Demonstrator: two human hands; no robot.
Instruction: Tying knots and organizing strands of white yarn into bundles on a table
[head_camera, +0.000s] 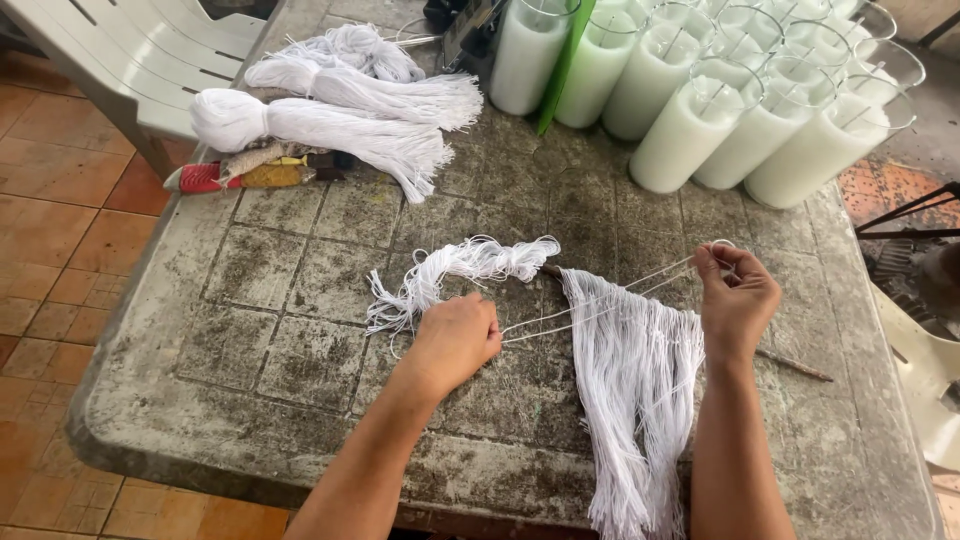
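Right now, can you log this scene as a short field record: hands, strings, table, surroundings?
left hand: left hand closed on thin white strings, resting on the table
right hand: right hand raised, pinching the same strings' other end
strings: stretched between both hands
beneath: fanned white string bundle hanging over the table edge
table: worn grey stone table
rear: glass jars of white wax; tied white string hanks

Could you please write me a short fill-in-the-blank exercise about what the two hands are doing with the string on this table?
1. Both hands, the left hand and right hand, pull a few white ____ taut between them.
2. The strands cross a hanging bundle of string draped over a thin ____.
3. The glass jars at the table's far edge hold white ____.

Missing words: strands; stick; wax
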